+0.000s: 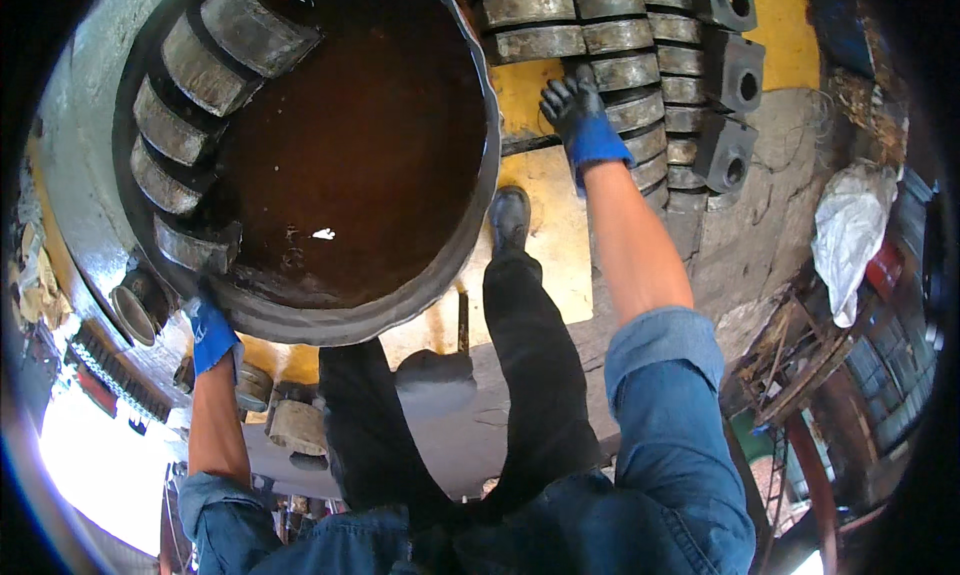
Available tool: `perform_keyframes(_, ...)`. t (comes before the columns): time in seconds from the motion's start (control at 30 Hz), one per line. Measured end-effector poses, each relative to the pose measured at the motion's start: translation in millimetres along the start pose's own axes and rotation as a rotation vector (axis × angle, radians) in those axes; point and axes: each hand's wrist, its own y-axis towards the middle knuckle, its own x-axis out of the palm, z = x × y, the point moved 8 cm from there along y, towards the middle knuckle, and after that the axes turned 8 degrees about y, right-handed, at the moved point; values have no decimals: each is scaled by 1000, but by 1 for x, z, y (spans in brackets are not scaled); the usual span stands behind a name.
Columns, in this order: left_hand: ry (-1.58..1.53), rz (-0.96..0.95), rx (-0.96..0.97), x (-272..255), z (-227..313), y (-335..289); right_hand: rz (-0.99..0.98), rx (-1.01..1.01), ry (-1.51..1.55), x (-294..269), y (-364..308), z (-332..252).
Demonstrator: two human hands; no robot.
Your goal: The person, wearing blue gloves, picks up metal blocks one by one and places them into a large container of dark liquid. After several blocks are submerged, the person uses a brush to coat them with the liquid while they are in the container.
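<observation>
Right hand: The person's right hand (578,107), in a dark glove with a blue cuff, is at the near left end of the stacked segments (625,72); its grip is apart, fingers spread and closed on nothing. Whether it touches the metal is unclear.
Left hand: The left hand (207,320), gloved alike, is at the lower left rim of a big round tub (487,165), just below the nearest curved segment (190,247). The fingers merge with the shadow, so its grip cannot be told.
Curved metal segments: One group lines the tub's left inner wall in an arc; the others stand in packed rows at the upper right, beside dark blocks with round holes (722,75).
Tub: Reddish-brown inside, with an uneven grey rim.
Footing: One dark boot (510,215) is on a yellow plate (560,195), close to the tub.
Pinch risk: Fingers could be crushed if a segment tips or slides against its neighbour or the rim.
Drop risk: The segments look heavy; one held by a single glove might slip and hit the boot.
Balance risk: Arms spread wide over the tub could pull the person off balance.
</observation>
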Motion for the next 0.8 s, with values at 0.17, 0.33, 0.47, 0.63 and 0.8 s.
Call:
perform_keyframes(0.17, 61, 69, 69, -14, -30, 21, -183, -173, 11, 49, 41, 4)
perform_keyframes(0.33, -161, 71, 51, -16, -26, 20, -218, -134, -142, 21, 76, 16)
perform_keyframes(0.47, -228, 26, 6, -6, -16, 7, -277, -220, -687, 16, 105, 15)
perform_keyframes(0.63, -165, 52, 10, -13, -20, 7, -170, 66, 92, -3, 102, 28)
perform_keyframes(0.8, -160, 117, -20, -22, -36, 13, -359, -57, -256, -2, 54, 20)
